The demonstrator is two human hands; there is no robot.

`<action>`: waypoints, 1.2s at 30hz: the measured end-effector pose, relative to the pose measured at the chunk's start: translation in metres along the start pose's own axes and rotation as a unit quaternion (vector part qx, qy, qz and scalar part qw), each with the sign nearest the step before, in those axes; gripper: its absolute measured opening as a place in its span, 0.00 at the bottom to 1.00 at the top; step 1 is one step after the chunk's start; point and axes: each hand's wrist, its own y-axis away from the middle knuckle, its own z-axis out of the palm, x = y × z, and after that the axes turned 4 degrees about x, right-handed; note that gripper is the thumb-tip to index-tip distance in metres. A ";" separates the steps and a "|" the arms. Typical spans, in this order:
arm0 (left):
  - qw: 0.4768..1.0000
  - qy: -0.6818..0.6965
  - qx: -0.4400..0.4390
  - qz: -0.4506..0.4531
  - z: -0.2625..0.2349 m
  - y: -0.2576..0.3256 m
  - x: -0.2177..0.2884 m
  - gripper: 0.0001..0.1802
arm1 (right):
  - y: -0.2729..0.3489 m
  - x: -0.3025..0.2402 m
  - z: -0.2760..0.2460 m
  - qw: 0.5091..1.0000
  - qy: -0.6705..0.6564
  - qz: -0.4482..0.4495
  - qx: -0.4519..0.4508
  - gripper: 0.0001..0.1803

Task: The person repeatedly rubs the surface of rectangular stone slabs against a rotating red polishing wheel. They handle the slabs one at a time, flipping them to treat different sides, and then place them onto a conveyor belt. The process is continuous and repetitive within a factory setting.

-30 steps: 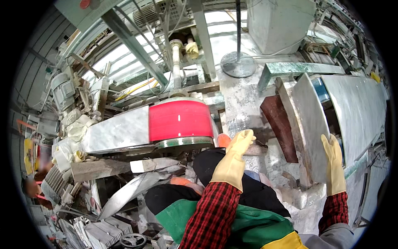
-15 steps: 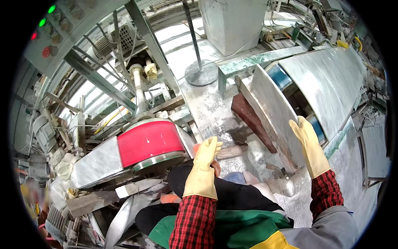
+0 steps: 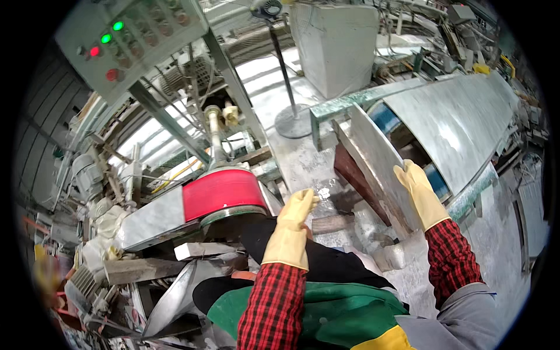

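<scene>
As the view has swung up and left since a moment ago, the slab now sits right of centre and the control box has come into sight.

Slab: a thin grey stone slab [image 3: 373, 166] stands on edge, tilted, leaning back toward the curved sheet-metal cover [image 3: 461, 125]; its face is dull and dusty, its edges rough-sawn.
Right hand: the right hand [image 3: 419, 195], in a pale yellow rubber glove, lies flat against the slab's near face with fingers together and the thumb hooked on the edge, higher up the slab than before, so it looks to be steadying rather than lifting.
Left hand: the left hand [image 3: 291, 230], gloved the same, hovers just over the wet bench with fingers straight and close together, holding nothing; whether the tips touch the slurry I cannot tell.
Change: both hands stay near where they were and the slab leans as before, so I judge the piece is only being held ready.
Block: a dark reddish-brown block [image 3: 356, 178] rests just behind the slab's lower left edge.
Bench: the stone bench [image 3: 303, 163] is grey, wet and caked.
Machine: a glossy red round polishing head [image 3: 220, 191] on a steel spindle stands left of the hands.
Panel: a grey control box [image 3: 131, 38] with green and red lamps hangs top left.
</scene>
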 end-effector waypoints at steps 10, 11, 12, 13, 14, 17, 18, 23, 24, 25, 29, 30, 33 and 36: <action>0.937 -0.329 -0.029 0.112 0.048 0.065 0.103 0.22 | 0.005 0.001 0.004 0.991 -0.118 -0.069 -0.004 0.28; 0.936 -0.294 0.011 0.192 0.064 0.075 0.108 0.21 | -0.004 0.025 0.006 0.993 -0.098 -0.067 0.028 0.28; 0.931 -0.309 -0.010 0.194 0.069 0.077 0.113 0.21 | -0.013 0.043 0.017 0.993 -0.077 -0.072 0.052 0.29; 0.910 -0.339 0.005 0.239 0.069 0.070 0.104 0.21 | -0.015 0.051 0.021 0.985 -0.119 -0.106 0.071 0.29; 0.914 -0.326 -0.014 0.240 0.070 0.066 0.091 0.20 | -0.024 0.054 0.025 0.994 -0.039 -0.092 0.043 0.28; 0.906 -0.343 0.038 0.247 0.074 0.058 0.063 0.20 | -0.021 0.056 0.024 0.995 -0.063 -0.081 -0.012 0.26; 0.900 -0.380 0.029 0.210 0.072 0.063 0.074 0.20 | -0.024 0.069 0.025 0.995 -0.054 -0.083 -0.015 0.26; 0.905 -0.350 0.043 0.239 0.073 0.058 0.076 0.19 | -0.006 0.060 0.008 0.996 -0.019 -0.092 -0.003 0.25; 0.894 -0.339 0.075 0.283 0.077 0.053 0.075 0.20 | -0.004 0.051 0.008 0.995 -0.011 -0.099 -0.007 0.25; 0.892 -0.311 0.093 0.314 0.081 0.047 0.076 0.19 | -0.004 0.045 0.008 0.994 -0.008 -0.106 -0.008 0.25; 0.934 -0.194 0.014 0.298 0.069 0.066 0.130 0.19 | -0.003 0.039 0.005 0.993 0.001 -0.116 -0.011 0.25; 0.947 -0.194 0.027 0.255 0.065 0.071 0.143 0.18 | -0.003 0.037 0.004 0.993 0.005 -0.117 -0.012 0.25; 0.944 -0.197 0.015 0.265 0.043 0.058 0.156 0.19 | -0.001 0.024 0.002 0.991 0.013 -0.130 -0.013 0.24; 0.961 -0.179 0.018 0.211 0.027 0.058 0.182 0.19 | 0.006 0.014 -0.010 0.991 0.027 -0.135 -0.005 0.24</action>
